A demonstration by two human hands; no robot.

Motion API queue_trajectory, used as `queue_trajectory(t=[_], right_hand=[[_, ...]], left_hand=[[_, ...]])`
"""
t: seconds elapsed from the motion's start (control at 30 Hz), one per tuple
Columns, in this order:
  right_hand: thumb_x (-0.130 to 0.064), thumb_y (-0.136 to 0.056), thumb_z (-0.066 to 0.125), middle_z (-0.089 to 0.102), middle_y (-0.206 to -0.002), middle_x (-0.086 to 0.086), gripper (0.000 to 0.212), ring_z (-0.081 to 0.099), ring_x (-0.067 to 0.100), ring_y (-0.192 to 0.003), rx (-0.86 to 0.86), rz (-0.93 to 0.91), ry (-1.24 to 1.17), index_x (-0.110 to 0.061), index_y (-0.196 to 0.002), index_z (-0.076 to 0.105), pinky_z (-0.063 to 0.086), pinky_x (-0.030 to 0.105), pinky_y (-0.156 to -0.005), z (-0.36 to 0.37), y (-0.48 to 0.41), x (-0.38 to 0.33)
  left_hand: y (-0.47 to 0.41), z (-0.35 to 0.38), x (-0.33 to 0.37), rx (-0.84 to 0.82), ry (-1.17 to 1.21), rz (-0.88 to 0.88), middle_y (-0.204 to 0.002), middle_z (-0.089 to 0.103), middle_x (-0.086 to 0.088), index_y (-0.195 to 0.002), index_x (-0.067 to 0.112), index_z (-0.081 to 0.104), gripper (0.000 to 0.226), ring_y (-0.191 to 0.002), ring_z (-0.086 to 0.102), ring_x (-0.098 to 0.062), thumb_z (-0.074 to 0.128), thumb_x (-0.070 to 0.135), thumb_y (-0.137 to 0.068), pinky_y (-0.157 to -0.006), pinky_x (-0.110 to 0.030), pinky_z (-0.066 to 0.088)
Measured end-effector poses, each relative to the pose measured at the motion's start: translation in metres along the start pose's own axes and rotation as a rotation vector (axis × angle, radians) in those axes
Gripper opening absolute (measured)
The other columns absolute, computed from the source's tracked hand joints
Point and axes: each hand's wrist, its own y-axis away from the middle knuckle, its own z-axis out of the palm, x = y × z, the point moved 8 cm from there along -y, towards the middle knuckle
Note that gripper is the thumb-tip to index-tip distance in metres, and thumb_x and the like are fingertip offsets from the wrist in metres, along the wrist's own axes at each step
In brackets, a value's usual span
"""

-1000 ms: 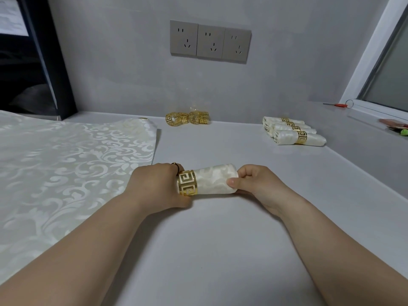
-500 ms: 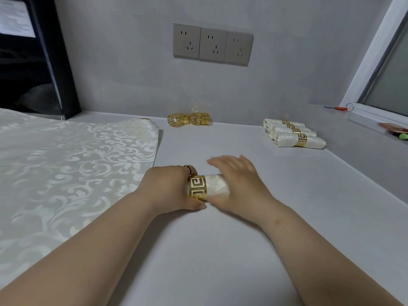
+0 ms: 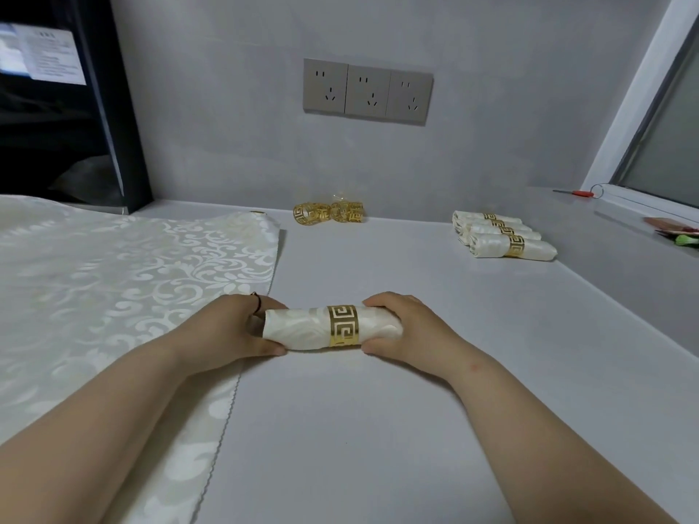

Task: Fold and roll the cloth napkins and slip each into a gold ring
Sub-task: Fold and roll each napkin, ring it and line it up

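Grey worktop (image 3: pixel 378 429), near centre: rolled napkin (image 3: pixel 299 329) gripped at both ends by left hand (image 3: pixel 230 327) and right hand (image 3: pixel 401 327). Gold ring (image 3: pixel 342 326) now mid-roll, slid in from left end; this one likely finished.

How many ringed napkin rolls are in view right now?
5. The held roll lies between left hand and right hand. Four sit in a row at right rear: nearest roll, second roll, third roll, farthest roll. They overlap, so another may hide behind.
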Motion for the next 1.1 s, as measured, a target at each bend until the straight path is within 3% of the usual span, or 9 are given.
queue_trajectory(t=[0.13,0.27,0.4,0.53,0.63,0.73,0.8,0.93,1.1], right_hand=[[-0.016,-0.075,0.073,0.043,-0.122,-0.013,0.073,0.043,0.005,-0.114,-0.129,0.161,-0.279,-0.025,-0.137,0.035,0.032,0.015,-0.093,-0.008,0.011,0.026],[-0.01,-0.078,0.07,0.054,-0.11,-0.017,0.046,0.047,0.003,-0.113,-0.137,0.188,-0.394,-0.026,-0.117,0.05,0.033,0.016,-0.094,-0.015,0.012,0.041],[-0.01,-0.079,0.069,0.058,-0.103,-0.014,0.03,0.052,0.003,-0.105,-0.106,0.181,-0.417,-0.033,-0.094,0.055,0.039,0.014,-0.087,-0.016,0.009,0.043],[-0.015,-0.078,0.071,0.049,-0.125,-0.007,0.055,0.043,0.002,-0.115,-0.119,0.197,-0.394,-0.028,-0.124,0.045,0.032,0.016,-0.095,-0.016,0.013,0.038],[-0.029,-0.075,0.073,0.037,-0.139,-0.01,0.075,0.031,0.008,-0.128,-0.07,0.12,-0.158,-0.031,-0.138,0.032,0.026,0.026,-0.108,-0.021,0.011,0.015],[-0.039,-0.076,0.069,0.035,-0.143,-0.007,0.076,0.02,0.012,-0.136,-0.047,-0.05,0.286,-0.031,-0.14,0.029,0.004,0.032,-0.115,-0.014,0.001,-0.024],[-0.04,-0.078,0.065,0.045,-0.136,-0.003,0.068,0.027,0.015,-0.132,-0.065,-0.135,0.459,-0.026,-0.137,0.035,0.004,0.034,-0.114,0.0,-0.008,-0.042],[-0.034,-0.08,0.06,0.061,-0.107,-0.001,0.037,0.042,0.02,-0.11,0.0,-0.237,0.588,-0.019,-0.113,0.053,0.021,0.032,-0.097,0.01,-0.017,-0.056],[-0.028,-0.083,0.056,0.058,-0.102,-0.001,0.027,0.04,0.019,-0.1,0.108,-0.202,0.581,-0.016,-0.107,0.051,0.019,0.029,-0.079,-0.019,-0.015,-0.036]], left_hand=[[0.005,-0.001,-0.007,-0.058,0.234,-0.088,-0.096,0.058,0.022,-0.104,0.041,0.047,0.054,-0.085,0.058,0.014,0.082,0.029,-0.064,-0.066,0.005,0.037],[0.006,-0.003,-0.01,-0.013,0.376,-0.08,-0.063,0.065,0.018,-0.098,0.03,0.057,0.03,-0.069,0.06,0.016,0.071,0.012,-0.079,-0.061,0.001,0.039],[0.003,-0.004,-0.012,0.053,0.399,-0.093,-0.066,0.07,0.016,-0.088,0.02,0.065,0.025,-0.063,0.063,0.007,0.066,-0.003,-0.079,-0.059,-0.001,0.043],[0.001,-0.002,-0.014,0.05,0.348,-0.091,-0.074,0.071,0.015,-0.093,0.027,0.061,0.033,-0.069,0.062,0.012,0.072,0.002,-0.074,-0.062,0.001,0.041],[0.003,-0.001,-0.011,0.035,0.285,-0.072,-0.097,0.062,0.016,-0.099,0.036,0.053,0.048,-0.078,0.056,0.021,0.077,0.006,-0.07,-0.066,0.004,0.039],[0.003,-0.002,-0.004,0.072,0.203,-0.028,-0.097,0.059,0.017,-0.092,0.039,0.05,0.047,-0.079,0.053,0.024,0.077,0.007,-0.07,-0.068,0.005,0.037],[0.003,-0.002,-0.001,0.097,0.179,-0.004,-0.094,0.06,0.016,-0.089,0.039,0.05,0.046,-0.078,0.053,0.022,0.077,0.007,-0.07,-0.068,0.004,0.038],[0.005,0.0,-0.001,0.106,0.149,-0.019,-0.098,0.056,0.02,-0.101,0.037,0.048,0.048,-0.085,0.056,0.009,0.079,0.016,-0.07,-0.07,0.004,0.036],[-0.003,-0.008,0.018,0.205,0.125,0.003,-0.109,0.048,0.013,-0.11,0.037,0.045,0.037,-0.101,0.045,-0.004,0.066,0.026,-0.082,-0.074,-0.007,0.034]])
